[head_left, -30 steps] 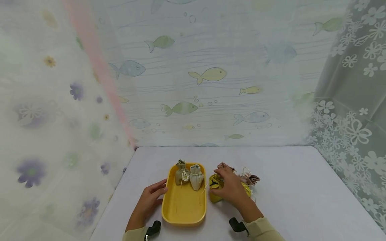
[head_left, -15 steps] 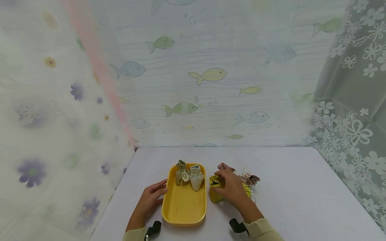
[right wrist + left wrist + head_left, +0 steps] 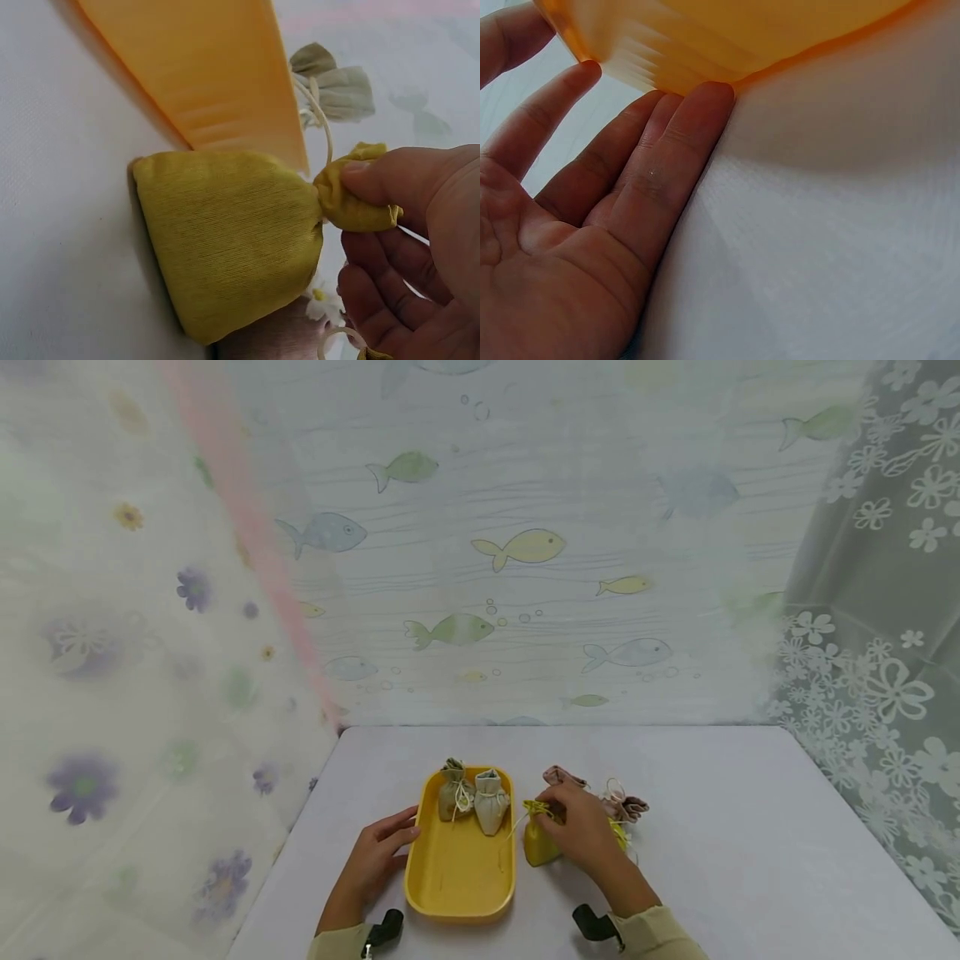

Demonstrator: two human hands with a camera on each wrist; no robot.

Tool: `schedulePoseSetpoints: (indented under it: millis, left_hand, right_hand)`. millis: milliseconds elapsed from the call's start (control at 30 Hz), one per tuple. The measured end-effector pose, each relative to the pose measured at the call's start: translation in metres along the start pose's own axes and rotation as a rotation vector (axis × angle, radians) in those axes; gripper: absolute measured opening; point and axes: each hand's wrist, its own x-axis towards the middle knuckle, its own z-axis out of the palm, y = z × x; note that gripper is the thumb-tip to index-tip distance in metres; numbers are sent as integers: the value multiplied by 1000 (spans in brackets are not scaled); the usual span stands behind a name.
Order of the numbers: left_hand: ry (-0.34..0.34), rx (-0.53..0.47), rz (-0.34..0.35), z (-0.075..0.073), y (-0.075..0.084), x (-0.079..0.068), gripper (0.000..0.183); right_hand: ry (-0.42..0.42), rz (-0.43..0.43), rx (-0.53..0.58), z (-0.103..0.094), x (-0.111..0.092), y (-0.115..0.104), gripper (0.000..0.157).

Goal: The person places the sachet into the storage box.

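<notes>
My right hand [image 3: 588, 835] pinches the gathered neck of a mustard-yellow drawstring pouch [image 3: 540, 847] between thumb and fingers. In the right wrist view the pouch's full body [image 3: 225, 240] lies beyond the fingertips, its base towards the white surface. To its left is a yellow tray [image 3: 459, 893]. My left hand [image 3: 375, 858] touches the tray's left side with extended fingers; the left wrist view shows the fingertips against its outer wall. Inside the tray's far end sit an olive pouch [image 3: 453, 802] and a cream pouch [image 3: 491, 814], both tied with cord.
Behind and right of my right hand lie brownish-pink pouches [image 3: 628, 808] and another yellow pouch [image 3: 619, 833], partly hidden by the hand. A white cloth surface [image 3: 750, 852] extends to the right. Patterned curtains [image 3: 517, 610] stand behind and at both sides.
The yellow pouch's top, spread and crinkled a second ago, is now bunched narrower between my right fingers, and more of its body shows. My left hand and the tray have kept their places.
</notes>
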Motion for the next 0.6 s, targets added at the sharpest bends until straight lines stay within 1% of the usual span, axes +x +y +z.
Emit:
schedulePoseSetpoints:
  millis: [200, 433, 600]
  left_hand:
    - [5, 10, -9, -1, -1, 2, 57]
    - [-1, 3, -3, -2, 0, 4, 57]
    - [-15, 5, 0, -3, 0, 6, 58]
  right_hand:
    - [38, -36, 2, -3, -1, -2, 20]
    - [44, -36, 6, -6, 1, -4, 20]
    - [66, -41, 11, -8, 2, -8, 21]
